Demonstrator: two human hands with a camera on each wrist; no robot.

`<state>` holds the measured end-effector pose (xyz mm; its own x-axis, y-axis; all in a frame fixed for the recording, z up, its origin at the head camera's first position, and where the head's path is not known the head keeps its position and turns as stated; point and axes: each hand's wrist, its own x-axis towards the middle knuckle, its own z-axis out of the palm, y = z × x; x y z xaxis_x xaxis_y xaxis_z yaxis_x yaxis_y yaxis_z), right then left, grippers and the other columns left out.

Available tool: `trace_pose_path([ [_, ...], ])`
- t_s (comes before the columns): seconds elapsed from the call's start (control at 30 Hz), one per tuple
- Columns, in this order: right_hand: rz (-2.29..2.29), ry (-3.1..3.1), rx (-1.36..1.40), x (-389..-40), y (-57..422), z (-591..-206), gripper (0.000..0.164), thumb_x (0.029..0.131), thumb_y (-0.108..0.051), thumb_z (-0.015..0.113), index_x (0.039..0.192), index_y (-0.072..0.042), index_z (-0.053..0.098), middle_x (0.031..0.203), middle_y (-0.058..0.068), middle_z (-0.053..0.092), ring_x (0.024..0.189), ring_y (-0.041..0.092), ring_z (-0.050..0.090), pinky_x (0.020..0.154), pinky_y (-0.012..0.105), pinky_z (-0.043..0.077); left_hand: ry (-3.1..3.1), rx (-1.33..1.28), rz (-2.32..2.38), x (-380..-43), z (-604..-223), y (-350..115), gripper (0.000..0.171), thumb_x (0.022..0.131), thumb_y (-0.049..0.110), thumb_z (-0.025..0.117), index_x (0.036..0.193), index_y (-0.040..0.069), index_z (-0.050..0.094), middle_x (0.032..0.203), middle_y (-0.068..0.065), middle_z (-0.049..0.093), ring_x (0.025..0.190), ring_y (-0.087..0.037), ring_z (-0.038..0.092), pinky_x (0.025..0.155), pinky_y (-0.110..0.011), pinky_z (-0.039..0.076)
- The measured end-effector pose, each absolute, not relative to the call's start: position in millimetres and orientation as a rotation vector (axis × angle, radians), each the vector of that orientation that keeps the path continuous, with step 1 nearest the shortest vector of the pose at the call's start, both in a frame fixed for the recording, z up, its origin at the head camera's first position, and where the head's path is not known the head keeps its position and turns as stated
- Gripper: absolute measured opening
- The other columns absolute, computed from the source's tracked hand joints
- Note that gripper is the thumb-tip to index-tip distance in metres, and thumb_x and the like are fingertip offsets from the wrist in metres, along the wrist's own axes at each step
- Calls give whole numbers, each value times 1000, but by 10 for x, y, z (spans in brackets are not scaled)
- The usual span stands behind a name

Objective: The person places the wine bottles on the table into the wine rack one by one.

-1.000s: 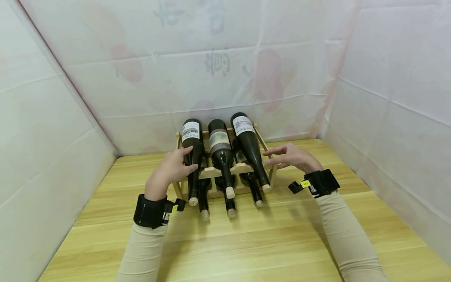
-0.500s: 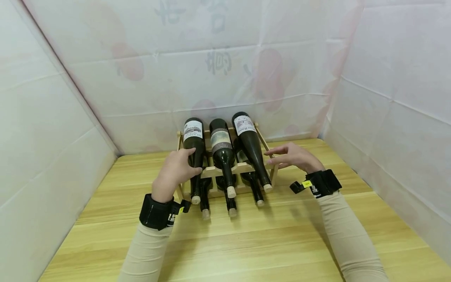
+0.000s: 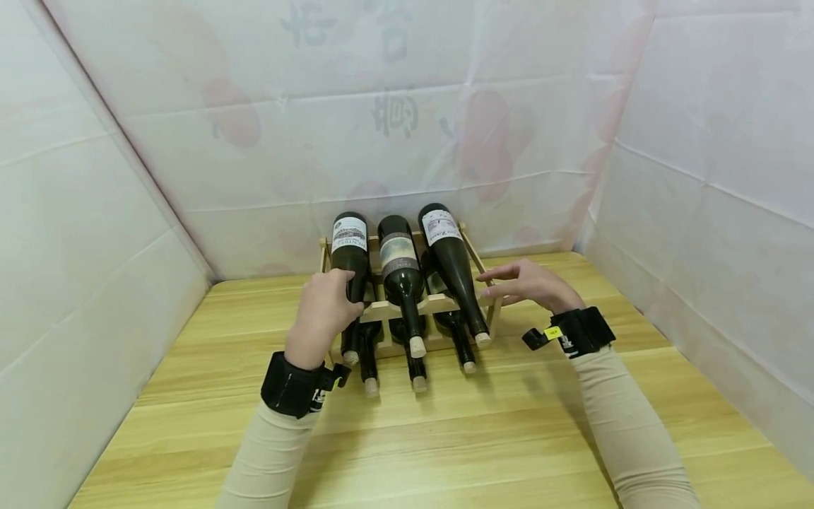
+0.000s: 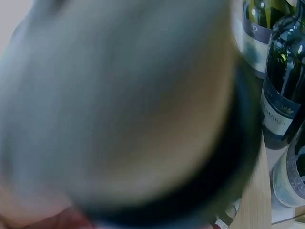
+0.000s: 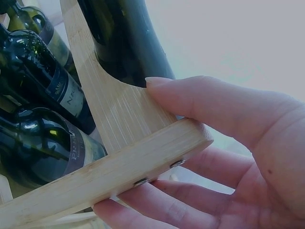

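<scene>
A wooden wine rack (image 3: 439, 304) holds dark wine bottles in two tiers, necks towards me. My left hand (image 3: 321, 311) grips the upper left wine bottle (image 3: 350, 237) around its shoulder and neck, thumb on the near side. A large blurred shape covers most of the left wrist view. At the rack's right end, my right hand (image 3: 531, 285) holds the side frame. In the right wrist view, the thumb (image 5: 190, 95) lies by the cross rail and the upper right bottle (image 5: 128, 43), with the other fingers under and outside the side rail (image 5: 143, 157).
Between the outer bottles lies the upper middle bottle (image 3: 399, 265). Lower corked bottles (image 3: 369, 357) show beneath the top tier. The rack stands on a wood-grain table (image 3: 445, 438), close to a white back sheet (image 3: 286, 170). White side walls flank the table.
My left hand has moved a little right and further around the upper left bottle. That bottle's corked end has shifted slightly. The right hand keeps its place on the rack.
</scene>
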<state>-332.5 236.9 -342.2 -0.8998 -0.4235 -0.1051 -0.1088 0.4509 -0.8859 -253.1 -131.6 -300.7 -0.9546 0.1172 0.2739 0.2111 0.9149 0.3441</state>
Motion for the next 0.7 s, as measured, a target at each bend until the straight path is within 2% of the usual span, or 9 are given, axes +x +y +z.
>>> trace_pose_path([
  [0.2,-1417,2408,-450,-3336,2373,-3427,66,76,-34,80,131,-4,58,138,9,50,114,25,55,83,41,53,-2808,-233,-496,-2512,-3009,-1298,52,73,16,80,121,3,66,109,-20,66,97,-39,60,80,-49,51],
  [0.43,-1407,2415,-437,-3344,2384,-3430,62,75,-36,80,128,-9,61,138,7,50,113,25,56,82,41,53,-2800,-230,-535,-2521,-3029,-1334,55,72,19,82,122,4,65,112,-20,65,100,-40,57,82,-50,49],
  [0.7,-1407,2402,-437,-3357,2385,-3425,66,76,-34,80,131,-6,58,139,8,49,112,25,57,82,41,53,-2806,-284,-533,-2509,-3026,-1363,52,75,21,81,121,4,66,112,-19,66,97,-39,57,80,-48,50],
])
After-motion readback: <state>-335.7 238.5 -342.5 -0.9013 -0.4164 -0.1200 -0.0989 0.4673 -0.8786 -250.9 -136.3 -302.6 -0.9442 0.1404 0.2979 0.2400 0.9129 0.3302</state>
